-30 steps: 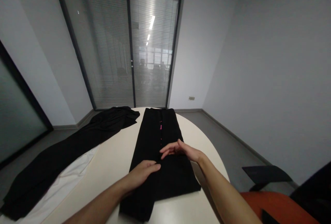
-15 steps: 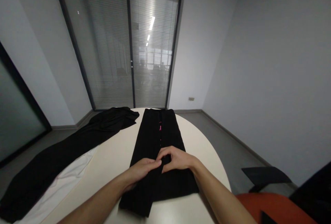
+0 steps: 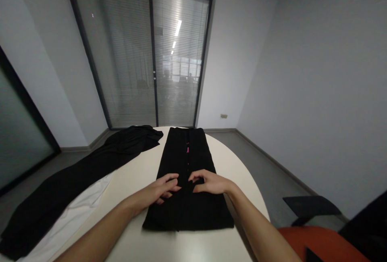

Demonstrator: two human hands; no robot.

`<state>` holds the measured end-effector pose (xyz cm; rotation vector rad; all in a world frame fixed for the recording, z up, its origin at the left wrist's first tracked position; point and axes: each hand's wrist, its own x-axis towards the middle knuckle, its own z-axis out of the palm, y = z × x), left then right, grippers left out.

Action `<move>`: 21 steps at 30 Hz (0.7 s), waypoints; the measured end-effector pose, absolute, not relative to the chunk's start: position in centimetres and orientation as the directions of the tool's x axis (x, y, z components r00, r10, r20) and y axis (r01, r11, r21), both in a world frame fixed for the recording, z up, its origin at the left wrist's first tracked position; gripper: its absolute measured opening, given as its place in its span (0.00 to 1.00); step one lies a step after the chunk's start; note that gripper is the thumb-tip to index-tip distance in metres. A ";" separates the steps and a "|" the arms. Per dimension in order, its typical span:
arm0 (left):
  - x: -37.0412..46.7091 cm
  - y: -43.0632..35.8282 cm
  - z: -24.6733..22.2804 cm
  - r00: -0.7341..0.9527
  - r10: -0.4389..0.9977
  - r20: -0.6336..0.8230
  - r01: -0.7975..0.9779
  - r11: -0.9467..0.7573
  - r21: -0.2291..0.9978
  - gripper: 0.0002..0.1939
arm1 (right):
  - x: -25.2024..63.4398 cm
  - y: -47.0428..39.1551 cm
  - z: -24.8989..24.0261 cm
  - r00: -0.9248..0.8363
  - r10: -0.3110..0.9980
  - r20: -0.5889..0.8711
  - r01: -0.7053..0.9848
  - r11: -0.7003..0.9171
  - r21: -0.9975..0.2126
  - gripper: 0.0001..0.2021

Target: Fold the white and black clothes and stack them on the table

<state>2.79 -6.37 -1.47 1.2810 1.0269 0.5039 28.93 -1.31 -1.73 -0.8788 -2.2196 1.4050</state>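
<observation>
A black garment (image 3: 189,209) lies folded lengthwise on the table, its two sides meeting along a middle seam where bits of pink print show. My left hand (image 3: 165,188) rests on its left half, fingers spread and slightly bent on the cloth. On the right half is my right hand (image 3: 211,182), with thumb and fingers curved and apart. No cloth shows pinched in either hand. The garment's front edge lies almost straight across. What kind of garment it is, I cannot tell.
A round cream table (image 3: 242,181) carries everything. Along its left side lies a long heap of black clothing (image 3: 87,173), with a white cloth (image 3: 75,213) under its edge. An orange chair (image 3: 317,242) with a black armrest (image 3: 311,204) stands at the right.
The garment's left front flap, which hung askew toward me, now lies flat and level with the front edge. My left hand let go and moved left; my right hand shifted slightly right.
</observation>
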 end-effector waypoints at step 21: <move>0.1 -3.3 -6.3 0.202 0.967 0.153 0.489 -0.235 0.840 0.27 | 31.3 3.5 -2.8 -0.396 0.821 0.411 0.752 0.547 -0.367 0.20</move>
